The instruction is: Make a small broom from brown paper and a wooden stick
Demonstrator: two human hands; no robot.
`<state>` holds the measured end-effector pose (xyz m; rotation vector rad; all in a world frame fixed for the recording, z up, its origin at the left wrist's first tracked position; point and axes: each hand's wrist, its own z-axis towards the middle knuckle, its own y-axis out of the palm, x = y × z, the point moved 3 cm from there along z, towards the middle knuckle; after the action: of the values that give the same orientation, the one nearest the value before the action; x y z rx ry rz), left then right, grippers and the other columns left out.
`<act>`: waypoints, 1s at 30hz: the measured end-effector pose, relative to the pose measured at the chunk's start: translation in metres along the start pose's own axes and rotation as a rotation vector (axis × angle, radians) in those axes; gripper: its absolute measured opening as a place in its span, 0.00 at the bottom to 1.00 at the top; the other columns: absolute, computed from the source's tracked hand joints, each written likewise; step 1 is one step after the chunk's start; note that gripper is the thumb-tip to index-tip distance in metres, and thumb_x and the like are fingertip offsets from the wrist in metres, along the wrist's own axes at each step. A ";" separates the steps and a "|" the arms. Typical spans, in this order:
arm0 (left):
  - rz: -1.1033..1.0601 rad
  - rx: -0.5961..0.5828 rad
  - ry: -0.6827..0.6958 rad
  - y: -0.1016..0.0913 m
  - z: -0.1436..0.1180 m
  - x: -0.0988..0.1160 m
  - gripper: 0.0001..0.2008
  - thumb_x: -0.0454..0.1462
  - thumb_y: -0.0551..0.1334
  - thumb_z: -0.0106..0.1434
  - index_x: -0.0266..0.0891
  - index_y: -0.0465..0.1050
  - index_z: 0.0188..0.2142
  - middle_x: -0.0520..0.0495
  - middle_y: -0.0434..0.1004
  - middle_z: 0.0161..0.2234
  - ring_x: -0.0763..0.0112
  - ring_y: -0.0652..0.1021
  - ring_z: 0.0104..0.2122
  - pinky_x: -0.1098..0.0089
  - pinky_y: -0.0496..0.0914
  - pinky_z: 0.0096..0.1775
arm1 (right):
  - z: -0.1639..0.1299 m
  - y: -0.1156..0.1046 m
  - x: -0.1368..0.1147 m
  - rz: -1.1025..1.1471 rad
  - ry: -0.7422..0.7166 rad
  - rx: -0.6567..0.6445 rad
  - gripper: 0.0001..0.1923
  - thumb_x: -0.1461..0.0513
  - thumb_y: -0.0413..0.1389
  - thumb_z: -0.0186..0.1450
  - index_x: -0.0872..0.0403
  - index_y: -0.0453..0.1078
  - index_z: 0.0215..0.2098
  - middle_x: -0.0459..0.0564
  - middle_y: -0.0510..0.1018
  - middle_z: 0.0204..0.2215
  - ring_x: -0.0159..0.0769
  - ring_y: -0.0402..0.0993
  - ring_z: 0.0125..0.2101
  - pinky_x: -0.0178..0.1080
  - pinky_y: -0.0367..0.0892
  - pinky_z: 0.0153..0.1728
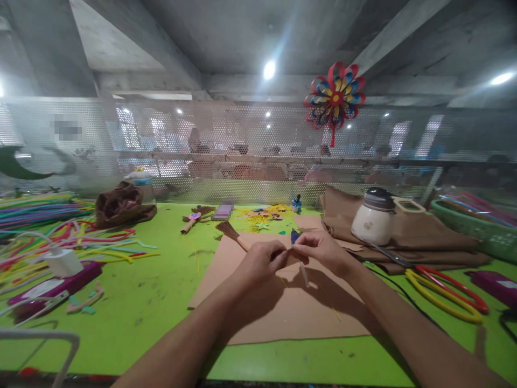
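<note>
Two grips of ours, left hand (262, 261) and right hand (325, 252), pinch narrowly below frame centre, on what we cannot tell; just beneath, a white stick (304, 275) slants lengthwise toward lower right.

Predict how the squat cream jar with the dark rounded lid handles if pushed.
The squat cream jar with the dark rounded lid probably resists tipping under a low push, its body widening below the lid. Its smooth-looking side may be slippery. The folded brown sheet material it seems to stand on could crease or drag along.
</note>
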<state>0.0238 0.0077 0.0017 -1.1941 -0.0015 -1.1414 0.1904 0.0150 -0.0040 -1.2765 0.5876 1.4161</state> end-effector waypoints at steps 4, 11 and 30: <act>-0.043 -0.034 -0.012 -0.002 0.000 0.003 0.11 0.36 0.52 0.60 0.37 0.69 0.24 0.53 0.67 0.19 0.77 0.66 0.21 0.76 0.58 0.25 | 0.002 0.001 0.002 0.044 0.013 -0.020 0.15 0.54 0.61 0.55 0.57 0.74 0.33 0.45 0.72 0.20 0.29 0.66 0.21 0.36 0.63 0.26; -0.103 -0.025 -0.034 -0.001 -0.001 0.000 0.13 0.38 0.52 0.61 0.37 0.68 0.23 0.51 0.70 0.20 0.76 0.67 0.21 0.75 0.59 0.25 | 0.002 0.007 0.000 0.105 0.004 0.020 0.13 0.54 0.62 0.53 0.58 0.74 0.27 0.44 0.70 0.18 0.28 0.63 0.21 0.35 0.60 0.26; -0.318 -0.137 -0.222 -0.010 0.002 -0.011 0.09 0.31 0.54 0.55 0.36 0.69 0.21 0.52 0.70 0.18 0.77 0.69 0.19 0.75 0.61 0.24 | 0.003 0.001 0.003 0.093 -0.013 0.152 0.12 0.56 0.61 0.54 0.58 0.71 0.24 0.42 0.67 0.15 0.27 0.60 0.18 0.34 0.56 0.23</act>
<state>0.0124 0.0178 0.0039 -1.4749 -0.2950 -1.2936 0.1889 0.0182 -0.0065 -1.1311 0.7398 1.4262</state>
